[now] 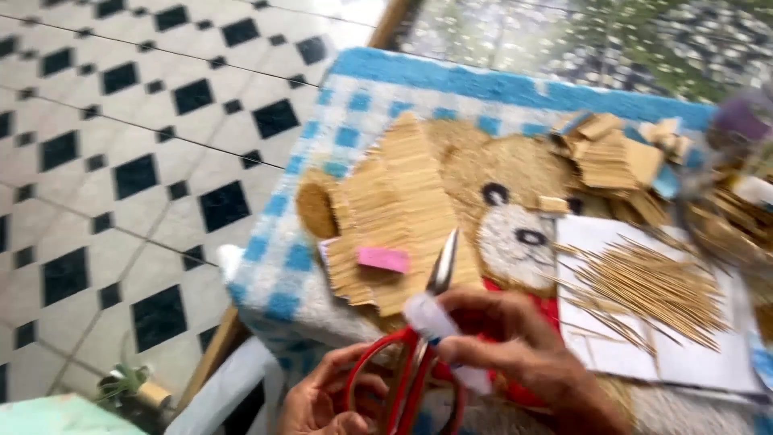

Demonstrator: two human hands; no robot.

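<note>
My left hand (326, 399) grips the red handles of a pair of scissors (419, 338), whose metal blades point up and away from me. My right hand (523, 346) pinches a small white piece (431, 318) against the scissors near the pivot. Just beyond the blades lies a panel of thin wooden sticks glued side by side (394, 209), with a small pink tag (384, 258) on it. All of this rests on a blue-and-white checked mat with a bear face (354, 105).
Loose thin sticks (644, 286) lie fanned on white paper (692, 358) at the right. Small stick panels (612, 157) are piled at the mat's far right. The black-and-white tiled floor (121, 161) spreads to the left. The picture is motion-blurred.
</note>
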